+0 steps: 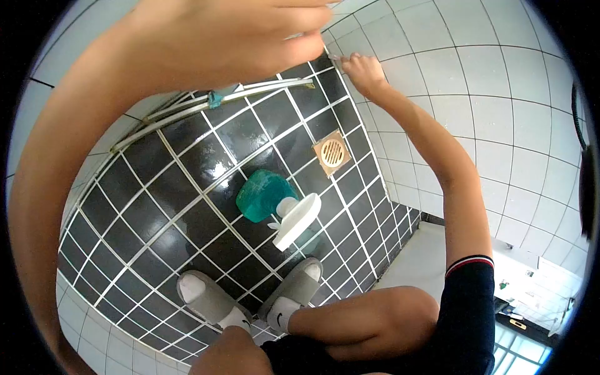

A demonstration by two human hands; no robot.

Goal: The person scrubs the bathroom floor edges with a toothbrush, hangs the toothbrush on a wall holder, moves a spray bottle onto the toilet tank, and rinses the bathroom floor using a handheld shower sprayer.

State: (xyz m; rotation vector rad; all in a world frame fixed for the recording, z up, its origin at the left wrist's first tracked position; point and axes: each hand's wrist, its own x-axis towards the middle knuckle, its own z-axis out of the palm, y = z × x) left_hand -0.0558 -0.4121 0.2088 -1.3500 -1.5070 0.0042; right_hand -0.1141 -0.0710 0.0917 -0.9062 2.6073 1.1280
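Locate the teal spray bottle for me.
In the head view, the teal spray bottle is near the centre on the dark tiled floor, left of the floor drain and beyond the grey slippers.

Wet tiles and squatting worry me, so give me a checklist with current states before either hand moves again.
1. Floor dry: not ok; the dark square-tiled floor has wet-looking, shiny patches.
2. Feet covered: ok; both are in grey open-toed slippers.
3. Drain unobstructed: ok; nothing lies on the square, brass-coloured floor drain with its round slotted grate.
4. Spray bottle out of both hands: ok; the teal bottle with a white trigger head is ahead of the slippers.
5. Right hand empty: cannot tell; its fingertips are too small to read.
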